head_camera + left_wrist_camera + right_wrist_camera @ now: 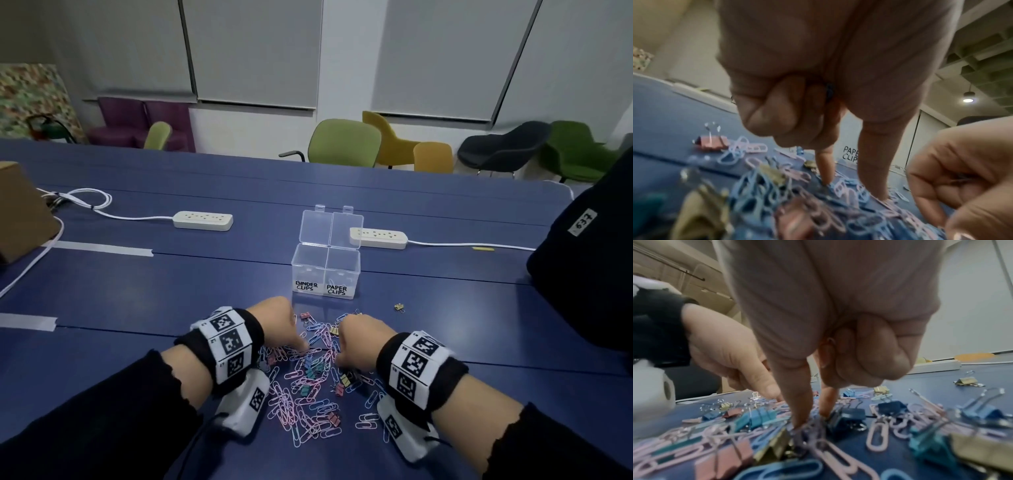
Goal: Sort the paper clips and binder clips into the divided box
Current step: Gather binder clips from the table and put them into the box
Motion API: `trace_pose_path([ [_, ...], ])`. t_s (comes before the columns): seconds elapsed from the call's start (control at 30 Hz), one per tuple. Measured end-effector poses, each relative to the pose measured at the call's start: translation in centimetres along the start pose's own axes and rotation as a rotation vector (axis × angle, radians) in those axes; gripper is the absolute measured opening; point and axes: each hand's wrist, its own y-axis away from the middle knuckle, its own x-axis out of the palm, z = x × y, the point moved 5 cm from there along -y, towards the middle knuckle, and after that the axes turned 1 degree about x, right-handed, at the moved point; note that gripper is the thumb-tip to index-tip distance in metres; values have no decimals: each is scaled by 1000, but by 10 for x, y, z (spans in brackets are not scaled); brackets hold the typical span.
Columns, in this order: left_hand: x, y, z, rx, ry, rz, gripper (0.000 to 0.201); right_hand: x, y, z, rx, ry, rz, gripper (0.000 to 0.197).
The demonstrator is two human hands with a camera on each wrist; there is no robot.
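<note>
A clear divided box (356, 270) stands open in mid-table, its left half marked BINDER CLIPS and its right half PAPER CLIPS; I see nothing inside either. In front of it lies a mixed pile of pastel paper clips and binder clips (308, 387). My left hand (298, 346) (855, 190) reaches thumb and forefinger down into the pile, its other fingers curled round a blue clip (829, 92). My right hand (337, 358) (812, 420) does the same beside a dark blue binder clip (849, 415); its curled fingers (953, 191) hold something dark and small.
A lone gold binder clip (399, 307) lies right of the box. Two white power strips (202, 220) (378, 238) with cables sit behind it. A cardboard box (17, 212) is at far left, a black object tagged 637 (582, 260) at right. Chairs line the blue table's (171, 291) far side.
</note>
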Motion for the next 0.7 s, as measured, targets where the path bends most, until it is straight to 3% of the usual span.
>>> trace_pose_path([
  [0.1, 7, -5, -7, 20, -58, 17, 23, 0, -3, 1, 21, 21, -7, 41],
  [0.27, 13, -12, -14, 43, -137, 0, 23, -1, -1, 2, 8, 45, -46, 39],
  [0.4, 7, -8, -14, 64, -22, -22, 19, -1, -3, -2, 13, 10, -78, 37],
  [0.5, -1, -2, -9, 47, 311, -35, 13, -8, -4, -12, 20, -117, -91, 32],
  [0.57, -3, 2, -1, -19, 738, -10, 19, -12, -3, -21, 18, -306, -104, 26],
  [0.6, -3, 2, 4, -59, 965, 7, 22, -14, -2, -26, 24, -483, -100, 23],
  [0.7, -1, 6, 14, -150, 1477, 139, 19, -11, 0, -36, 32, -1303, -42, 21],
])
